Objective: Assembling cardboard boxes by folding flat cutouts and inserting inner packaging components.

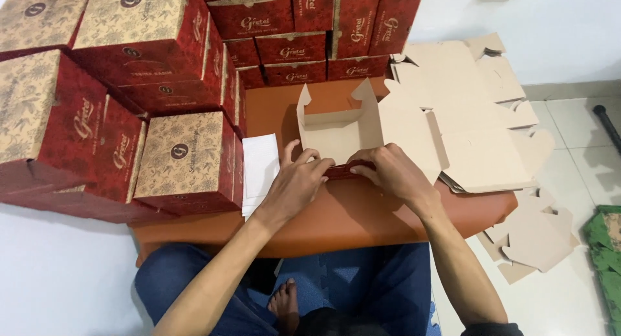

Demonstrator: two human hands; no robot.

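While the person sits at a low orange-brown table [336,213], both hands meet at the near edge of a half-folded cardboard box [336,132] lying just above the centre of the view. The left hand [294,184] comes in from 7 o'clock, its fingers curled down over the box's red near flap and pinching it; the right hand [391,174] enters from 5 o'clock and is likewise closed on the same flap, fingertips pressing the fold, so that the two hands nearly touch. The box shows its plain tan inner face, with two side walls standing upright and pointed tabs rising at 12 o'clock. Directly beside it, toward 3 o'clock, lies a stack of flat unfolded box blanks [466,116], tan side up, overhanging the table's right edge. More loose blanks [533,239] lie on the white tiled floor at 4 o'clock. A white sheet of paper [259,164] rests on the table just left of the left hand, at 9 o'clock from the box. Finished red-and-gold patterned boxes [184,161] are piled at 9 to 11 o'clock, and a further row of red boxes [291,32] stands along the far edge at 12 o'clock. The person's blue trousers [375,284] and a bare foot [284,303] appear at 6 o'clock.
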